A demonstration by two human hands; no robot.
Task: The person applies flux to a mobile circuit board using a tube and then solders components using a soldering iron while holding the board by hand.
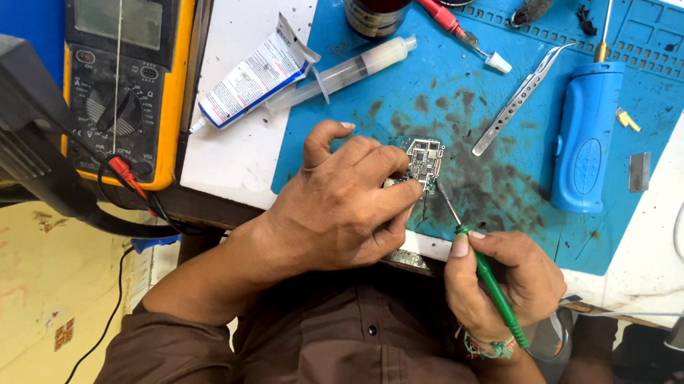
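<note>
Head view, looking down on a repair bench.

Item 1: left hand (341,204), fingers curled, thumb and fingertips pinching a small circuit board (424,162) at its left edge and holding it down on the blue work mat (412,78), near the mat's front edge.

Item 2: right hand (503,277), closed in a pen grip around a green-handled probe tool (493,287). Its thin metal tip (446,202) slants up to the board's lower right corner; whether it touches cannot be told.

Item 3, surroundings: metal tweezers (519,96) and a blue handheld tool (587,136) lie to the right on the mat. A syringe of pale paste (341,72) and a white tube (253,74) lie behind the left hand. A red-handled tool (455,25) and a dark jar (377,4) sit at the far edge. A yellow multimeter (124,68) stands well to the left, off the mat. Dark residue stains the mat around the board.

Handling notes (judgement): the board is light and will skate under side pressure, so the left-hand pinch should stay firm and low, with fingers clear of the components. The right wrist would do best braced on the bench edge, the tip worked in short, shallow strokes at a low angle. A slip could gouge tracks or lift small parts.
</note>
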